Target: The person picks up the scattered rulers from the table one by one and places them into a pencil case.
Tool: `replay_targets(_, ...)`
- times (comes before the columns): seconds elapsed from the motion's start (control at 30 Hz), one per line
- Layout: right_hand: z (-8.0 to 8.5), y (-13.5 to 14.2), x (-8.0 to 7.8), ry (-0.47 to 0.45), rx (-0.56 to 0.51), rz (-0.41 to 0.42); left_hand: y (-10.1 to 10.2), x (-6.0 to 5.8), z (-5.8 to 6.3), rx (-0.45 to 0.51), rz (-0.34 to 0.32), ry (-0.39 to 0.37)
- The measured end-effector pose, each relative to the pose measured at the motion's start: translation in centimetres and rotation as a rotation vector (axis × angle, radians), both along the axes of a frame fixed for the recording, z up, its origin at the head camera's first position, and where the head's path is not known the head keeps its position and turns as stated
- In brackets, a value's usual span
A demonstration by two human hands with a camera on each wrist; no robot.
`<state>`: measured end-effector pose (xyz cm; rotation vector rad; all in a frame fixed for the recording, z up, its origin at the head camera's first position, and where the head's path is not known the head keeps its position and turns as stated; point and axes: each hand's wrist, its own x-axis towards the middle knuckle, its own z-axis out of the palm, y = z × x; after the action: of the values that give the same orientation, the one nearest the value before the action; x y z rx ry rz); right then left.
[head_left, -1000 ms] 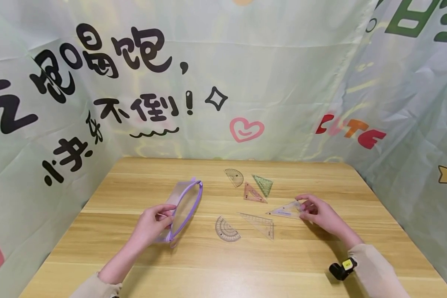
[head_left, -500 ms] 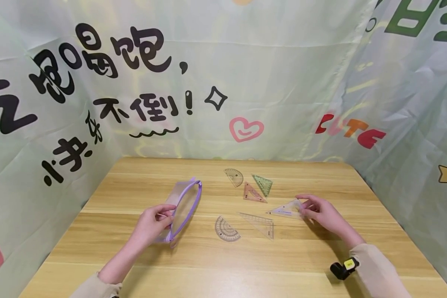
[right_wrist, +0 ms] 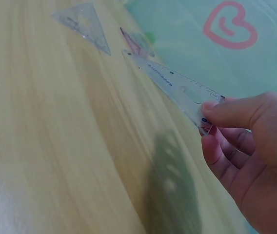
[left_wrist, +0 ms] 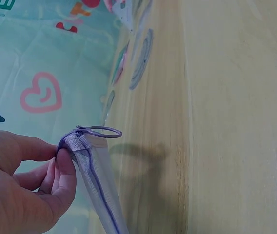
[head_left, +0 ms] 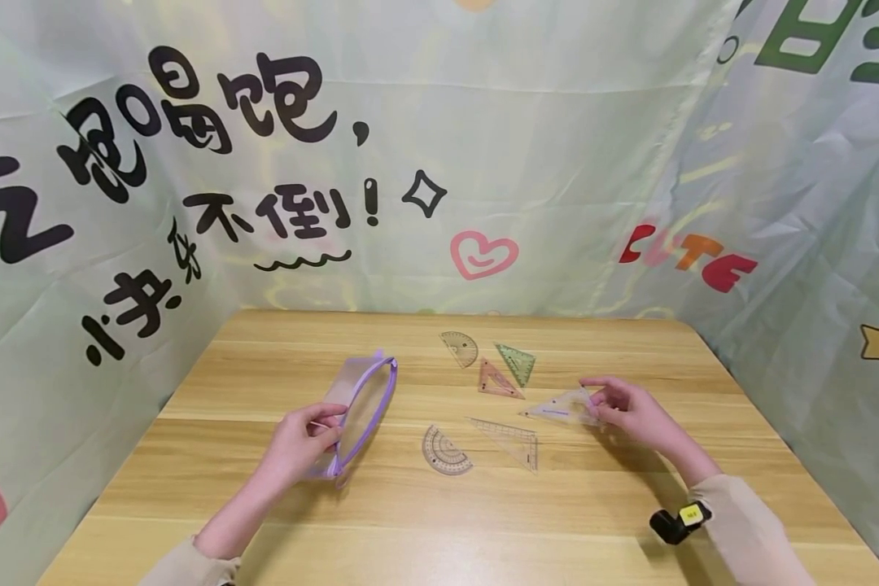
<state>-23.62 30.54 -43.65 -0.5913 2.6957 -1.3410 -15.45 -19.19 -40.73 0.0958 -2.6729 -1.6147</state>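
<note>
My left hand (head_left: 303,443) pinches the near rim of a see-through pouch with a purple zipper (head_left: 369,431); the pouch's mouth gapes toward the right. In the left wrist view a zipper pull ring (left_wrist: 104,131) sticks out by the fingertips. On the right, my right hand (head_left: 633,415) pinches a clear set square (head_left: 560,407) between thumb and fingers at its wide end. In the right wrist view this set square (right_wrist: 177,87) is tilted, held off the wood, its sharp tip pointing away from the hand.
Between the hands lie a clear set square (head_left: 513,442) and a clear protractor (head_left: 445,452). Farther back are a yellowish protractor (head_left: 463,348), a red set square (head_left: 498,381) and a green set square (head_left: 518,363). A printed cloth (head_left: 593,163) hangs behind the wooden table (head_left: 439,529).
My right hand has lifted the clear set square slightly off the table, and its outline now looks tilted. My left hand and the pouch have hardly moved.
</note>
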Motion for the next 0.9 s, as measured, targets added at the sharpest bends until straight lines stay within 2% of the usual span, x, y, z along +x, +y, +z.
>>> replay_targets(0.6, 2.1, -2.5, -0.9, -0.059, -0.025, -0.042, 0.2, 0.1, 0.5, -0.013, 0.004, -0.007)
replay_targets(0.9, 2.9, -4.7, -1.8, -0.048, -0.041, -0.022, 0.3, 0.1, 0.8, -0.007, -0.002, 0.006)
